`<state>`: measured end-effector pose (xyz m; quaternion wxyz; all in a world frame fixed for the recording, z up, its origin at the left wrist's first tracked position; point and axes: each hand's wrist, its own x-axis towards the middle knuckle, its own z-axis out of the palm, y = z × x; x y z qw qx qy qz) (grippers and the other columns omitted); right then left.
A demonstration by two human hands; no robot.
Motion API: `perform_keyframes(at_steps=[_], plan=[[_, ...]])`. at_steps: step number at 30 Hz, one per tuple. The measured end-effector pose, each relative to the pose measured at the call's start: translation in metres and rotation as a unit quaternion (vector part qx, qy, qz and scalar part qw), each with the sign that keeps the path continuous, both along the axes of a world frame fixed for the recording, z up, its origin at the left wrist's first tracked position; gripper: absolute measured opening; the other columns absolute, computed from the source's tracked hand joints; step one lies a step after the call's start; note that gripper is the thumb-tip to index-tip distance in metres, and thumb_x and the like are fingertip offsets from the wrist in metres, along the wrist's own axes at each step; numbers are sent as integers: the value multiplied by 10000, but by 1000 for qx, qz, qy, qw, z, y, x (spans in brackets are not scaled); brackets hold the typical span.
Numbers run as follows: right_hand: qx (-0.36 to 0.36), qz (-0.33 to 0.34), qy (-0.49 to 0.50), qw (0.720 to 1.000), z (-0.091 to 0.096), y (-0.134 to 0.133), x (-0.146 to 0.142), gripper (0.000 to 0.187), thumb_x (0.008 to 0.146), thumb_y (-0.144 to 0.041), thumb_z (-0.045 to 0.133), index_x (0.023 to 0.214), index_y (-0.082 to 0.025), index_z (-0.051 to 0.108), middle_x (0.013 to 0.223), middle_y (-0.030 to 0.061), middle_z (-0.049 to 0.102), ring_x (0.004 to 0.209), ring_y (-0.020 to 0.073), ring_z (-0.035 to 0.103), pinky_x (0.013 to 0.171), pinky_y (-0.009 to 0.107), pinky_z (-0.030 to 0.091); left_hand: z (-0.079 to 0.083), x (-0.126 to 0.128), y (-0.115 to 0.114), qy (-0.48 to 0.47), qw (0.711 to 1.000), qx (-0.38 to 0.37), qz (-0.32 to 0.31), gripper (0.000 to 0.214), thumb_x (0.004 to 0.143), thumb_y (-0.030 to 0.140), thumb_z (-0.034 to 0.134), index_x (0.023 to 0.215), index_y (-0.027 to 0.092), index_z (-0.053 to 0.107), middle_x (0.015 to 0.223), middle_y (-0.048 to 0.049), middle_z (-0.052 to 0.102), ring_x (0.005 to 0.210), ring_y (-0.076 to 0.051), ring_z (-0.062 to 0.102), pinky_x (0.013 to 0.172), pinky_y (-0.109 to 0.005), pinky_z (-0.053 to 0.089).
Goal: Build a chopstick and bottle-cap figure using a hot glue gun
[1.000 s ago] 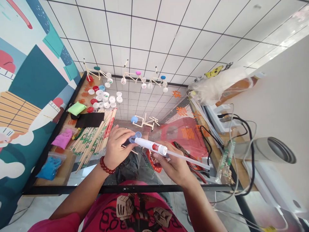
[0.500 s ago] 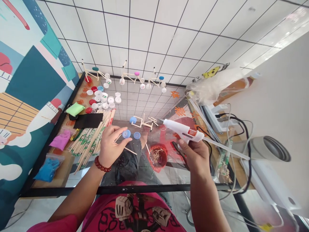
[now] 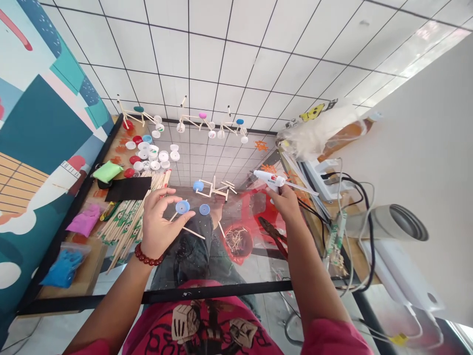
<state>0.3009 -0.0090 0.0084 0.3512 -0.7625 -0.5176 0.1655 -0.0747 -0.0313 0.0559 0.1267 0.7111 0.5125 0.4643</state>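
Observation:
My left hand [image 3: 158,222] pinches a thin wooden stick with a blue bottle cap [image 3: 182,207] on its end, above the glass table [image 3: 207,286]. A second blue cap [image 3: 204,209] lies on the glass just right of it. My right hand [image 3: 283,202] reaches out to the right and grips a white hot glue gun [image 3: 271,180], its nozzle pointing left. A half-built stick frame with a blue cap [image 3: 214,188] lies between the two hands, farther back.
A bundle of wooden chopsticks [image 3: 133,212] and loose bottle caps [image 3: 151,153] lie at the left. Three finished stick-and-cap models [image 3: 201,121] stand along the far edge. Red-handled pliers [image 3: 275,236], cables and a power strip [image 3: 328,177] crowd the right side.
My right hand has carried the glue gun away from the blue cap, up and to the right. My left hand stays put with the stick and cap, fingers more spread.

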Motion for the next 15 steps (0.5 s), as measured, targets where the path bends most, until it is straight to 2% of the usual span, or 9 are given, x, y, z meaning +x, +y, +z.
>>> perform_keyframes(at_steps=[2, 5, 8, 9, 10, 12, 13, 15], plan=[[-31, -5, -12, 999, 6, -3, 1, 540, 746, -509, 560, 1105, -114, 645, 858, 89, 685, 752, 230, 587, 714, 375, 467, 1, 0, 0, -4, 1000, 2, 4, 274, 705, 301, 819, 917, 220, 665, 1114, -63, 628, 1114, -258, 587, 1007, -459, 458], [-73, 0, -84, 994, 26, -22, -8, 528, 732, -505, 617, 1094, -121, 645, 920, 126, 688, 787, 260, 610, 729, 391, 471, 4, -1, 1, -8, 1000, 3, 13, 265, 724, 303, 805, 936, 220, 669, 1109, -62, 629, 1105, -250, 592, 1004, -448, 458], [-37, -14, -182, 983, 49, -59, -40, 372, 782, -452, 611, 1023, -176, 674, 953, 128, 695, 830, 275, 628, 743, 394, 475, 8, -4, 3, -18, 999, 10, 29, 261, 728, 309, 801, 930, 213, 667, 1091, -58, 637, 1079, -241, 604, 990, -436, 466], [-16, -7, -181, 983, 55, -72, -53, 298, 831, -430, 570, 983, -200, 685, 904, 106, 701, 791, 255, 631, 724, 373, 476, 9, -5, 3, -18, 999, 13, 37, 261, 727, 313, 802, 924, 209, 667, 1083, -58, 639, 1069, -239, 607, 987, -432, 467], [1, 33, -161, 986, 59, -84, -66, 256, 864, -409, 545, 946, -216, 692, 875, 86, 705, 751, 227, 634, 708, 347, 478, 10, -5, 4, -15, 999, 16, 46, 262, 724, 318, 803, 920, 206, 669, 1073, -58, 640, 1057, -238, 609, 983, -428, 468], [-5, 105, -122, 987, 60, -99, -82, 236, 885, -414, 552, 867, -235, 704, 870, 65, 716, 743, 204, 642, 720, 326, 480, 8, -7, 4, 4, 999, 12, 51, 267, 721, 330, 806, 920, 207, 680, 1040, -55, 641, 1027, -234, 610, 965, -416, 473], [-21, 111, -114, 987, 59, -100, -83, 244, 884, -424, 556, 845, -235, 706, 853, 57, 718, 743, 203, 644, 716, 322, 478, 6, -8, 4, 19, 999, 5, 43, 269, 722, 337, 805, 927, 210, 687, 1018, -52, 641, 1012, -233, 609, 955, -410, 475], [-41, 48, -124, 990, 53, -92, -70, 277, 855, -462, 572, 876, -219, 703, 845, 60, 713, 761, 220, 646, 706, 331, 473, 0, -11, 3, 53, 998, -17, 0, 276, 725, 352, 803, 944, 219, 700, 988, -47, 640, 995, -234, 604, 950, -409, 470]])
